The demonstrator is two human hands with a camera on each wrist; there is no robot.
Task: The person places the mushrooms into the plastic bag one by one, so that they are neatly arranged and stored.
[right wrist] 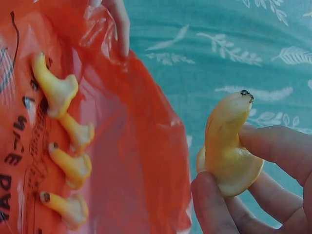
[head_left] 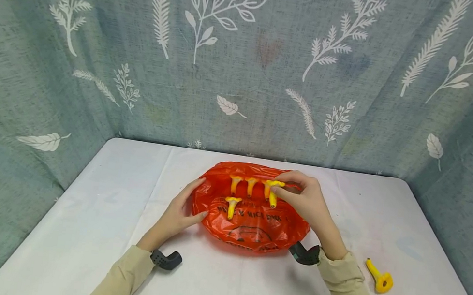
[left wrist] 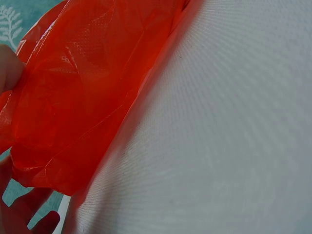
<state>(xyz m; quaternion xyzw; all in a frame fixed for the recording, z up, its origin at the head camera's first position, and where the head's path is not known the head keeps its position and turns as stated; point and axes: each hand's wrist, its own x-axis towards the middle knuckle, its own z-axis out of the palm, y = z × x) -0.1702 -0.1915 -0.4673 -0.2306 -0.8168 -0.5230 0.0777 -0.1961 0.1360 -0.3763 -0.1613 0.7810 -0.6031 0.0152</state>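
Note:
A red plastic bag (head_left: 249, 227) with dark printing lies on the table, its mouth spread toward the back. Several yellow chanterelle mushrooms (head_left: 232, 208) with flared caps are on it, most of them in a row near the opening. My left hand (head_left: 174, 213) holds the bag's left side, thumb at the front and fingers round the edge. Over the right part of the bag, my right hand (head_left: 307, 199) pinches a chanterelle mushroom (right wrist: 226, 146) between thumb and fingers, its dark-tipped stem pointing up in the right wrist view.
One more yellow mushroom (head_left: 379, 276) lies on the white table (head_left: 406, 235), to the right of the right forearm. A grey-green curtain (head_left: 258, 111) with white leaf prints hangs behind the table and along both sides. Black camera mounts (head_left: 166, 259) are strapped to both wrists.

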